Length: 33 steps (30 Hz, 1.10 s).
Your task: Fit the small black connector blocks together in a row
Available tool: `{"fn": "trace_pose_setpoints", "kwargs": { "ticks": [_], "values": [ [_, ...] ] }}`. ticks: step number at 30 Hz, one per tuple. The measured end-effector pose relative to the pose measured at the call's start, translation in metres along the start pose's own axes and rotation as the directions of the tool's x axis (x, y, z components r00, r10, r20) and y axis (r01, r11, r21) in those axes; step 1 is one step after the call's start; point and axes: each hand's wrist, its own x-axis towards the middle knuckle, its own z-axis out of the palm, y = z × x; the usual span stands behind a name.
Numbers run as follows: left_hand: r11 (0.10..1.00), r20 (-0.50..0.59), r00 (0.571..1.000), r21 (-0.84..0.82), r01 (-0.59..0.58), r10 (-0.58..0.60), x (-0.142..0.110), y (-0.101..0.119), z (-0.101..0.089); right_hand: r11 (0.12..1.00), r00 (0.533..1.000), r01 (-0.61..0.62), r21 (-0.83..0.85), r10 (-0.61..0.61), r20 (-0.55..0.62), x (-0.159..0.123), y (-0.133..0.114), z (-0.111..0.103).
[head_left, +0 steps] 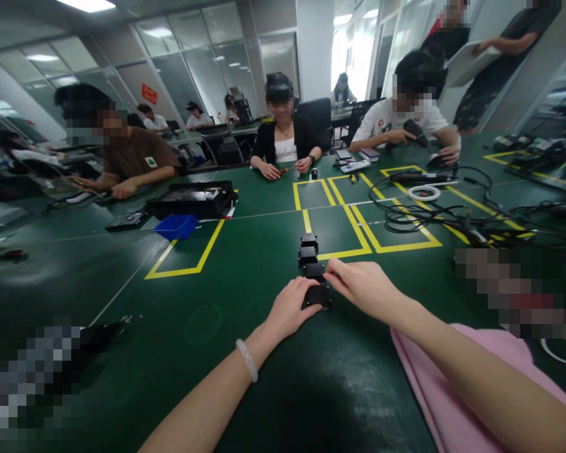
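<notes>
Several small black box-like parts stand in a row running away from me on the green table. My left hand [290, 306] has its thumb and fingers around the nearest black block [317, 296], which rests on the table. Close to its far right corner, my right hand [361, 284] is closed in a pinch; whatever is between its fingertips is hidden or too small to name. Just beyond is a second black block [314, 270], near the right fingertips. Farther along are a third black block [307, 255] and the farthest black block [309, 240].
Yellow tape outlines [344, 256] mark the green table [245, 390]. Black cables [415, 217] and a white ring [423, 193] lie to the right. A blue tray [175, 226] sits left, by a black case [193, 198]. Pink cloth [481, 371] lies under my right forearm. Co-workers sit opposite.
</notes>
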Motion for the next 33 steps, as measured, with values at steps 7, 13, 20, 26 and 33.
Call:
{"fn": "trace_pose_setpoints", "kwargs": {
  "ticks": [7, 13, 20, 26, 33],
  "values": [
    [1.0, -0.006, 1.0, -0.001, -0.004, 0.004, -0.0001, 0.0011, -0.0006, 0.997, 1.0, 0.022, 0.076, -0.022, -0.001, -0.0008, 0.0012, -0.0038],
    [1.0, -0.011, 1.0, 0.008, -0.014, 0.014, -0.0005, -0.0005, 0.0014, 0.998, 1.0, 0.011, 0.063, -0.011, 0.005, 0.0, 0.0014, -0.0017],
    [1.0, -0.015, 1.0, 0.006, -0.016, 0.016, -0.0006, -0.0001, 0.0009, 0.994, 1.0, 0.012, 0.107, -0.013, 0.008, -0.0014, 0.0018, -0.0026],
    [1.0, -0.011, 1.0, 0.012, -0.014, 0.014, -0.0006, 0.0006, 0.0002, 0.996, 1.0, 0.022, 0.085, -0.023, 0.007, -0.0008, 0.0023, -0.0003],
    [1.0, -0.01, 1.0, 0.01, -0.015, 0.015, -0.0011, 0.0012, -0.0006, 0.991, 0.999, 0.011, 0.136, -0.015, 0.028, -0.0015, 0.0038, -0.004]
  ]
}}
